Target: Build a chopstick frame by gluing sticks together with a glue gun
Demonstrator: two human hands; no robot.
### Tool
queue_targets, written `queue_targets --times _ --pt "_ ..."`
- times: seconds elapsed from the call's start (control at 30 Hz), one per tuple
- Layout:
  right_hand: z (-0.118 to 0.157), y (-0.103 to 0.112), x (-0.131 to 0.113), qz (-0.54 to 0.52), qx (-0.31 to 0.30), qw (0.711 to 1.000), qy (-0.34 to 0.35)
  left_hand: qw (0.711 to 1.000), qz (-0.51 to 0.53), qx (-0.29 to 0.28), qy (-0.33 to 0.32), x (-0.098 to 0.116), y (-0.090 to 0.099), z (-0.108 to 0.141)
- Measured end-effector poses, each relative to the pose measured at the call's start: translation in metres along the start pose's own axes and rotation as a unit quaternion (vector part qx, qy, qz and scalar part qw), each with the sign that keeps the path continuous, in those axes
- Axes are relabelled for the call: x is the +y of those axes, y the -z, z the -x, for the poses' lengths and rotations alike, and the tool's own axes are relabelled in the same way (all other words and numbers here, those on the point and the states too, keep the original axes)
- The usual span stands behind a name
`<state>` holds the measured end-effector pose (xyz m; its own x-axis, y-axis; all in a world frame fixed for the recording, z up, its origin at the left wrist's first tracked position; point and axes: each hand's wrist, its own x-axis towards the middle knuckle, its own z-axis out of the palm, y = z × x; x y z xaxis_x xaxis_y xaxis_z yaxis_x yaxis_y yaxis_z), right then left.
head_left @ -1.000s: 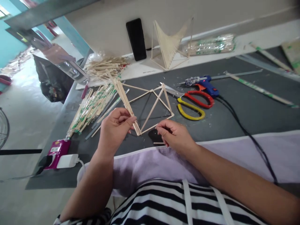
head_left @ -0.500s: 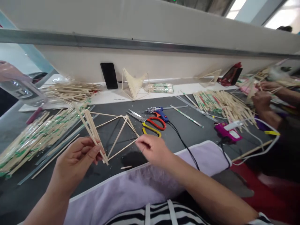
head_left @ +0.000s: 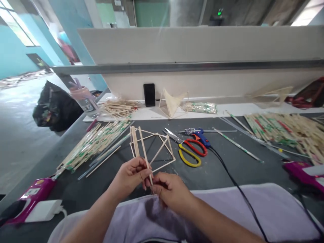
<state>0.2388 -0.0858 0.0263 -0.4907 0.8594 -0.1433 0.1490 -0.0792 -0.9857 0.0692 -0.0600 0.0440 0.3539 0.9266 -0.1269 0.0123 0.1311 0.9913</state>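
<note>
My left hand [head_left: 133,175] is closed around several thin wooden sticks [head_left: 135,143], which stand up from the fingers. One longer stick [head_left: 143,143] leans apart from the rest, and its lower end comes down between my two hands. My right hand [head_left: 173,189] pinches at that lower end, its fingertips touching or almost touching the left ones. Just behind the hands, a frame of joined wooden sticks [head_left: 159,149] stands on the dark table; its near left part is hidden by my left hand. Scissors [head_left: 180,140] with red and yellow handles lie to its right.
A blue glue gun [head_left: 202,137] with a black cord lies past the scissors. Wrapped sticks [head_left: 98,145] are at left, more sticks [head_left: 273,130] at right. A phone [head_left: 149,94] and a finished-looking stick model [head_left: 173,103] stand at the back. A magenta power strip [head_left: 37,192] lies front left.
My right hand has moved from the frame's right corner to the lower end of the stick in my left hand. The hands are now together, and the camera view has swung left.
</note>
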Motion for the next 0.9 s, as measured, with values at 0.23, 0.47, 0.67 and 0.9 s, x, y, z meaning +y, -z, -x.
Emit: queue_targets --times 0.23,0.47,0.67,0.9 --pt "-0.008 0.003 0.015 -0.048 0.014 0.999 -0.021 0.967 -0.132 0.195 -0.097 0.009 0.023 -0.007" --pt "-0.019 -0.01 0.005 -0.09 0.017 0.996 -0.016 0.917 -0.161 0.306 -0.198 0.049 0.066 -0.038" --pt "-0.025 -0.011 0.022 -0.125 0.026 0.992 -0.023 0.938 -0.135 0.242 -0.207 0.057 0.069 -0.073" --pt "-0.028 -0.007 0.028 -0.166 0.01 0.985 -0.05 0.949 -0.111 0.235 -0.18 0.053 0.063 -0.081"
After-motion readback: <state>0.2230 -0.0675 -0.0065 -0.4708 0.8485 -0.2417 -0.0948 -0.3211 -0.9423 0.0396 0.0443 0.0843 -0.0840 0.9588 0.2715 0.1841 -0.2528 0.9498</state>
